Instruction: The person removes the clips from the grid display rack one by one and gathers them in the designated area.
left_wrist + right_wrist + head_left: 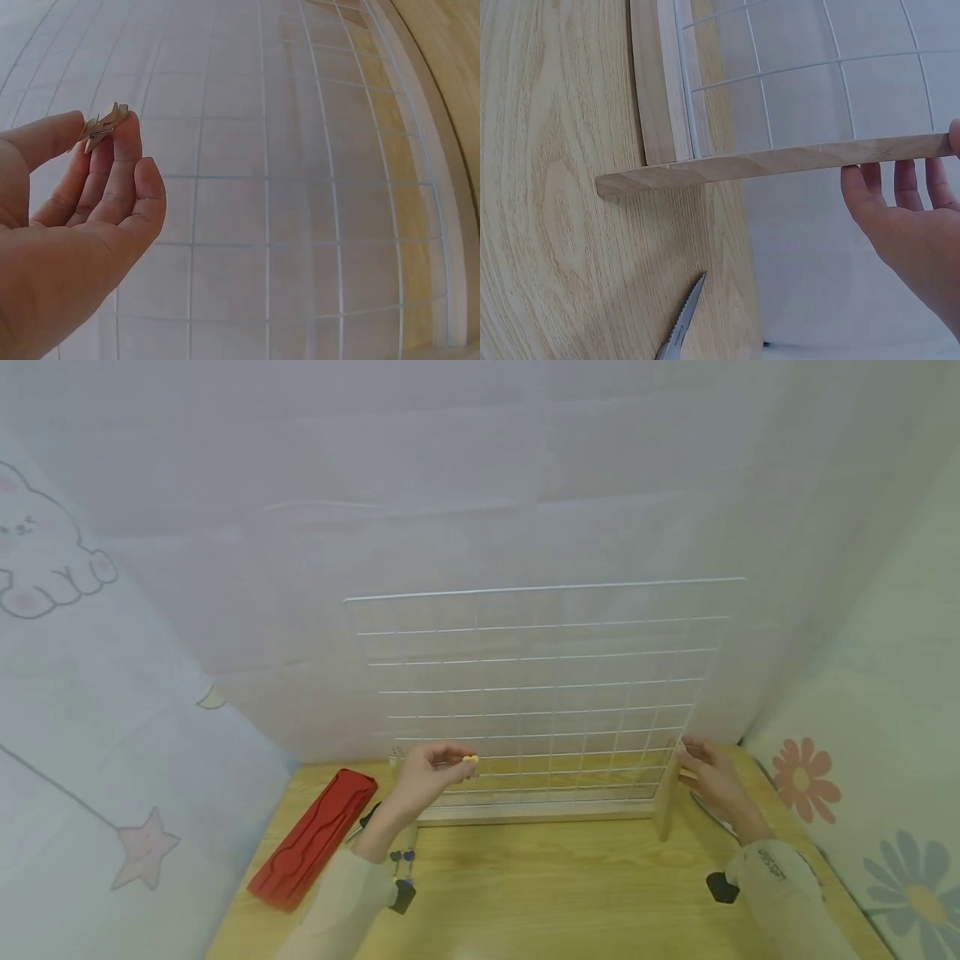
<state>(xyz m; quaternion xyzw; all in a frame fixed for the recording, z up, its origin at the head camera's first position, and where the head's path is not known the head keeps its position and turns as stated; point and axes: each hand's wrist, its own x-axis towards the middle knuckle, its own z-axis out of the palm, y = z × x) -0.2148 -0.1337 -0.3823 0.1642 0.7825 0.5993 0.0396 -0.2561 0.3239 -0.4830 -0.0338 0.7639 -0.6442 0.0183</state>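
Between thumb and forefinger my left hand [429,777] pinches a small wooden clothespin [105,127], whose yellow heart [471,760] faces the head camera. It is held in front of a white wire grid [555,685] that stands upright in a wooden frame. At the grid's right side, my right hand [716,783] holds the wooden upright [765,166]. In the right wrist view its fingertips lie along one side of that post, with the thumb at the image edge. Two clips with dark hearts [408,856] lie by the left forearm.
A long red tray [311,843] lies at the table's left. Beside it is a partly hidden dark-handled object [370,814]. A pointed serrated blade [682,319] rests on the wooden table [525,893] near the right post. Cloth walls [480,468] enclose the back and sides.
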